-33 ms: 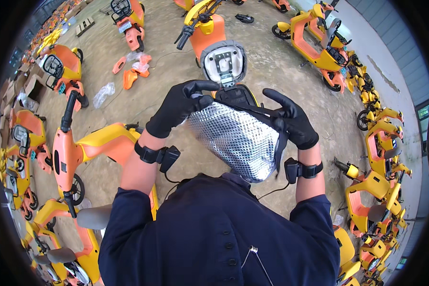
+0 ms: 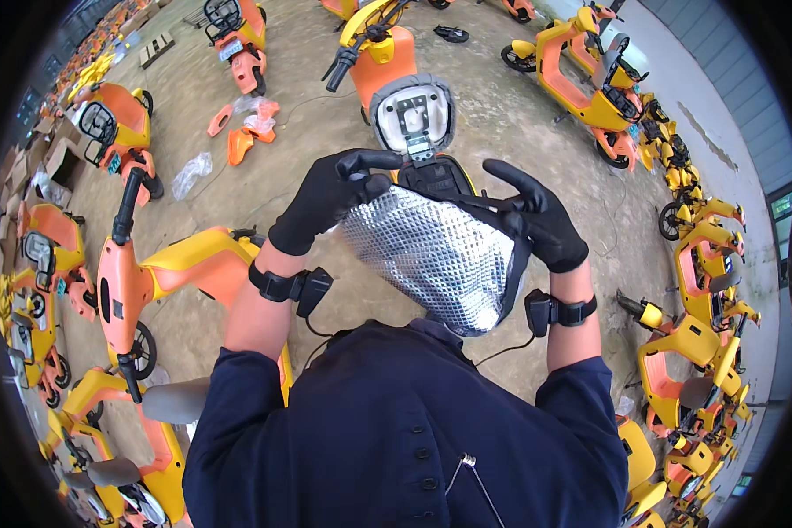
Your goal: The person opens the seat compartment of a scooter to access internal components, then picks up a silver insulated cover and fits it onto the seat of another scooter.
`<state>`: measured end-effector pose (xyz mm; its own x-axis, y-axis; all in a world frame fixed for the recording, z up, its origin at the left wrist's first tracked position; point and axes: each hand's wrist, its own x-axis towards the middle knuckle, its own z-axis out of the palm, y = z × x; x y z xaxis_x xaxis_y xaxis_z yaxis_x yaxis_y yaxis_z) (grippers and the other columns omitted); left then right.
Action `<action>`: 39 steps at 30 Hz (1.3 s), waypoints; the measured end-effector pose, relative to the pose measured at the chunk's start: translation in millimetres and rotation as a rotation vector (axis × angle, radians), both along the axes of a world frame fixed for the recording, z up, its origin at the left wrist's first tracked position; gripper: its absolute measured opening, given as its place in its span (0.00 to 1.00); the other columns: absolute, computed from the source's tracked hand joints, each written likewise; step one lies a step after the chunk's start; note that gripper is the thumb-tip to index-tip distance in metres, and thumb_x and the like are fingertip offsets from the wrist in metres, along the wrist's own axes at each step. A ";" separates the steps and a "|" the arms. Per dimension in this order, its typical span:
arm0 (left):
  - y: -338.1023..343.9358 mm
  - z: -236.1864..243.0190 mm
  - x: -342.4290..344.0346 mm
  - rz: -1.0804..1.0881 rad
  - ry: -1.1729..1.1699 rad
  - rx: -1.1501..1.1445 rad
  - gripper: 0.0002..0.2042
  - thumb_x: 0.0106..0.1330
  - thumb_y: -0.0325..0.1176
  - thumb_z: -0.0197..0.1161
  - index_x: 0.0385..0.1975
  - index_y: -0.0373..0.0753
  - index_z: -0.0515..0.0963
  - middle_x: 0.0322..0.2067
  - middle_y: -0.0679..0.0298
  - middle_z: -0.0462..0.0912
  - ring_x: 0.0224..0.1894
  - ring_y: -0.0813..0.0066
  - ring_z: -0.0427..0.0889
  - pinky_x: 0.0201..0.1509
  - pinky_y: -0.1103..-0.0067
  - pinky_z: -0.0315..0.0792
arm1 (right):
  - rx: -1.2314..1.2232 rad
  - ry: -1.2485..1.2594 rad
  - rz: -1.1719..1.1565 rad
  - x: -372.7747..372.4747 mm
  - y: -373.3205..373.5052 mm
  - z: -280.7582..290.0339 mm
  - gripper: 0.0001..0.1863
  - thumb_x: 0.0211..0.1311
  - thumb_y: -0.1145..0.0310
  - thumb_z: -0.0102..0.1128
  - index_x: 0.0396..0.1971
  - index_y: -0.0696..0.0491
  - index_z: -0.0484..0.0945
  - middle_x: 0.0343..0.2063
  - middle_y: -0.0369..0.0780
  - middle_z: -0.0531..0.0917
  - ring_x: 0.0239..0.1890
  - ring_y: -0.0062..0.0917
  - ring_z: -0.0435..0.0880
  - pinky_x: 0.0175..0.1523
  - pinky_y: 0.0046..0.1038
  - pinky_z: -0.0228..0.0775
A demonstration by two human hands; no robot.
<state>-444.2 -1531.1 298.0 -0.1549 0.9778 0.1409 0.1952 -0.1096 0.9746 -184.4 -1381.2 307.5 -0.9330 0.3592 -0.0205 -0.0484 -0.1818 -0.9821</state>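
Gloved hands (image 2: 330,198) (image 2: 537,220), silver quilted cover (image 2: 431,255)

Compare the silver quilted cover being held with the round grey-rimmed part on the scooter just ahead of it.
The silver quilted cover is soft, shiny and gripped by the left hand and right hand; the round grey-rimmed part is rigid, matt and untouched. The cover faces the camera with a textured surface; the part shows a pale face with a dark bracket. Both lie on the scooter's midline.
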 end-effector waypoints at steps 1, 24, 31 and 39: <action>-1.7 -4.8 -4.2 0.000 -0.002 -0.003 0.15 0.56 0.32 0.58 0.42 0.34 0.73 0.41 0.68 0.76 0.36 0.85 0.71 0.43 0.87 0.65 | 0.017 -0.039 0.035 -1.0 0.8 3.2 0.36 0.49 0.66 0.61 0.58 0.57 0.55 0.47 0.42 0.72 0.47 0.22 0.72 0.51 0.22 0.62; 8.7 -181.5 -83.6 0.304 -1.175 0.130 0.21 0.65 0.45 0.44 0.46 0.31 0.66 0.40 0.55 0.75 0.42 0.69 0.74 0.50 0.76 0.67 | -0.524 0.125 -0.066 -49.8 32.6 -108.4 0.28 0.64 0.55 0.36 0.58 0.56 0.53 0.53 0.42 0.67 0.55 0.26 0.65 0.60 0.28 0.52; -21.4 -214.6 -96.6 -0.148 0.303 -0.415 0.16 0.63 0.38 0.48 0.46 0.36 0.69 0.43 0.64 0.73 0.41 0.81 0.72 0.48 0.81 0.66 | -0.192 0.054 0.019 -54.9 60.3 -108.9 0.24 0.56 0.67 0.48 0.54 0.57 0.61 0.51 0.41 0.68 0.52 0.25 0.67 0.57 0.26 0.57; 129.2 -66.4 -5.8 -0.214 0.226 0.050 0.21 0.61 0.38 0.53 0.53 0.38 0.65 0.47 0.63 0.71 0.50 0.77 0.66 0.55 0.80 0.58 | 0.060 0.003 0.288 -97.2 130.6 -83.2 0.30 0.47 0.72 0.57 0.54 0.58 0.62 0.46 0.37 0.72 0.46 0.19 0.70 0.52 0.22 0.61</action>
<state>-450.0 -1401.9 231.5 0.0942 0.9758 0.1974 0.3738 -0.2185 0.9014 -281.7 -1250.6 224.3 -0.9968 0.0801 -0.0046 -0.0059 -0.1298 -0.9915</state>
